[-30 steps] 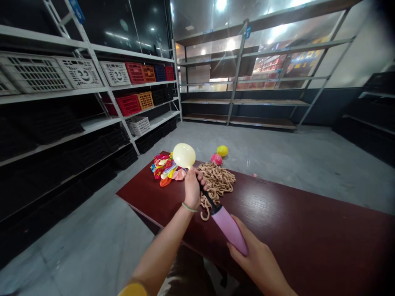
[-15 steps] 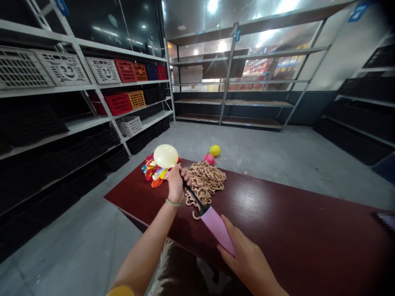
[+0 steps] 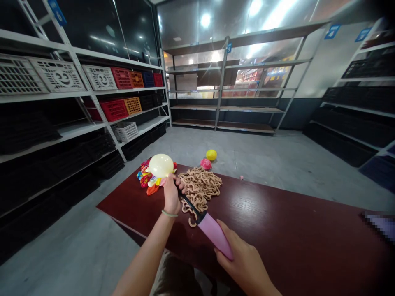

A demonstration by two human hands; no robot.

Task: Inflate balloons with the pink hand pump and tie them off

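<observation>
Far left of both hands, white slatted plastic crates (image 3: 57, 75) on pale metal shelving (image 3: 37, 97) — contents can't be made out from where I stand. Just beyond the left hand (image 3: 172, 196), a heap of limp multicoloured balloons (image 3: 144, 181). At that hand's fingertips, an inflated cream round balloon (image 3: 161, 165): likely feather-light, soft, easily burst; best pinched by the neck. Left fingers wrap the black shaft of a pink plastic hand pump (image 3: 214, 234); right hand (image 3: 243, 255) grips its barrel — probably light, stiff, smooth.

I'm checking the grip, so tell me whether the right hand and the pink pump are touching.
Touching. The head view shows the right hand gripping the near end of the pink pump, with digits against both sides.
</observation>
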